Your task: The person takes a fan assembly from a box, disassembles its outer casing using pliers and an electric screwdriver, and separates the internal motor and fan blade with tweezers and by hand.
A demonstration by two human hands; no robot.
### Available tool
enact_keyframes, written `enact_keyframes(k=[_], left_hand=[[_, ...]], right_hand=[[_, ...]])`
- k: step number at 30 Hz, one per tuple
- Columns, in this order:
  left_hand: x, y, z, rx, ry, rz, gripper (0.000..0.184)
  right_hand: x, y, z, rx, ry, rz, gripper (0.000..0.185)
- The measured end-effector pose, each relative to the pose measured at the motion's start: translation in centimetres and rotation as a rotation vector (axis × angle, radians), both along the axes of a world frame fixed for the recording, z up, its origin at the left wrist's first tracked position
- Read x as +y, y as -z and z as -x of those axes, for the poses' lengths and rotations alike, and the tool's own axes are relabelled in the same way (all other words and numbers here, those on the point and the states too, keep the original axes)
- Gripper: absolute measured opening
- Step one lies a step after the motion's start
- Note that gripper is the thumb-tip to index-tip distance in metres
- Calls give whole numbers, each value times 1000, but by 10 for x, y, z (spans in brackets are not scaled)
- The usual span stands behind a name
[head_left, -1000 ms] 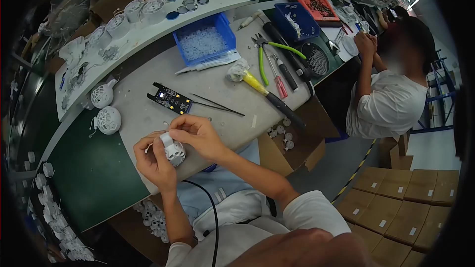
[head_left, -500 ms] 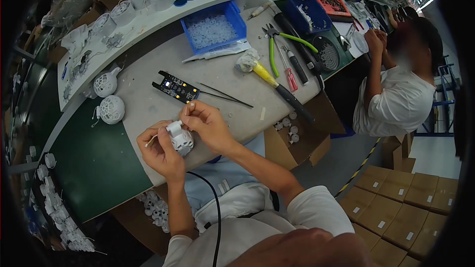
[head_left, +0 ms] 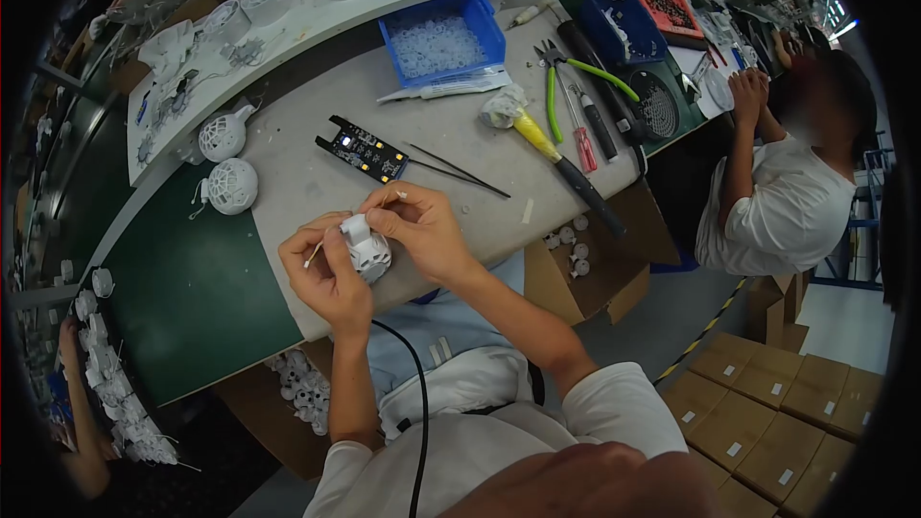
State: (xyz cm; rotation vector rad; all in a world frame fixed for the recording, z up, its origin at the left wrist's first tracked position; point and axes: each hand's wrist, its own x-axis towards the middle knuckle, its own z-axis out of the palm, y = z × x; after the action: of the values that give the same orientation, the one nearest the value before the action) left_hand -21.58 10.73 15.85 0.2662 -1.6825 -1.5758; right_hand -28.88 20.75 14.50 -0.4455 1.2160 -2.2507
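A small white perforated housing [head_left: 370,257] is held over the front edge of the grey mat [head_left: 307,206]. My left hand [head_left: 326,269] is closed round its left side, a thin pale wire sticking out by the fingers. Pinched at its upper right is my right hand [head_left: 413,225], with a small light wire end showing above the fingers. Just beyond the hands lie a black circuit board [head_left: 363,151] with lit spots and black tweezers [head_left: 459,173]. Two white lattice balls [head_left: 230,186] rest to the left.
A blue bin [head_left: 443,38] of clear parts stands behind the mat. Green-handled cutters [head_left: 553,96], a screwdriver [head_left: 584,144] and a yellow-and-black hammer [head_left: 566,168] lie to the right. Below is an open carton [head_left: 628,249]. A co-worker [head_left: 782,182] sits at right; another person's arm [head_left: 82,412] shows at lower left.
The view has shifted, so the bench appears further right. Both hands keep hold of the housing, and a wire now shows above my right fingers. Another person's arm has appeared at lower left.
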Motion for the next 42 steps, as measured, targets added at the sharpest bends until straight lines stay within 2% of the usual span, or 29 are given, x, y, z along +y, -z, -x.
enact_keyframes(k=[3, 5, 10, 13, 17, 20, 22, 23, 25, 28, 31, 34, 37, 39, 40, 42], left_hand=[[1, -1, 1, -1, -19, 8, 9], [0, -2, 1, -5, -40, 7, 9], [-21, -15, -6, -15, -187, 275, 5], [-26, -40, -16, -39, -183, 141, 3], [-35, -48, -25, 43, -158, 129, 6], [-29, -43, -26, -39, -154, 173, 8], [-24, -33, -24, -131, 225, 464, 12], [-22, -31, -20, -121, 234, 463, 12], [-17, -27, -15, -340, 414, 469, 15], [-22, -33, -15, -462, 457, 417, 20], [-15, -31, -17, -435, 388, 493, 19], [-8, -32, -19, -401, 340, 575, 17], [-6, -34, -18, -351, 270, 694, 17], [-7, -41, -17, -363, 224, 734, 16], [-8, -44, -18, -383, 177, 774, 16], [-15, -46, -18, -403, 130, 829, 15]], right_hand=[[-3, -1, -2, -33, 8, -6, 11], [-5, -1, -4, 41, 100, -22, 12], [-3, -5, -4, -59, 120, 11, 14], [-5, -3, -6, -54, 138, -3, 15], [-5, -6, -7, -63, 166, -38, 16], [-6, -5, -8, -54, 199, -29, 16], [-7, -5, -8, -39, 220, -15, 16], [-7, -5, -8, -35, 225, -10, 17], [-6, -4, -6, -27, 216, -14, 18], [-4, -7, -3, -35, 222, -8, 20], [-4, -11, 7, -21, 269, 23, 24], [2, -16, 18, 108, 400, -14, 22], [9, -23, 21, 205, 303, -75, 17], [11, -25, 21, 463, 435, -218, 12], [12, -27, 20, 463, 434, -215, 12], [15, -28, 18, 538, 349, -392, 12]])
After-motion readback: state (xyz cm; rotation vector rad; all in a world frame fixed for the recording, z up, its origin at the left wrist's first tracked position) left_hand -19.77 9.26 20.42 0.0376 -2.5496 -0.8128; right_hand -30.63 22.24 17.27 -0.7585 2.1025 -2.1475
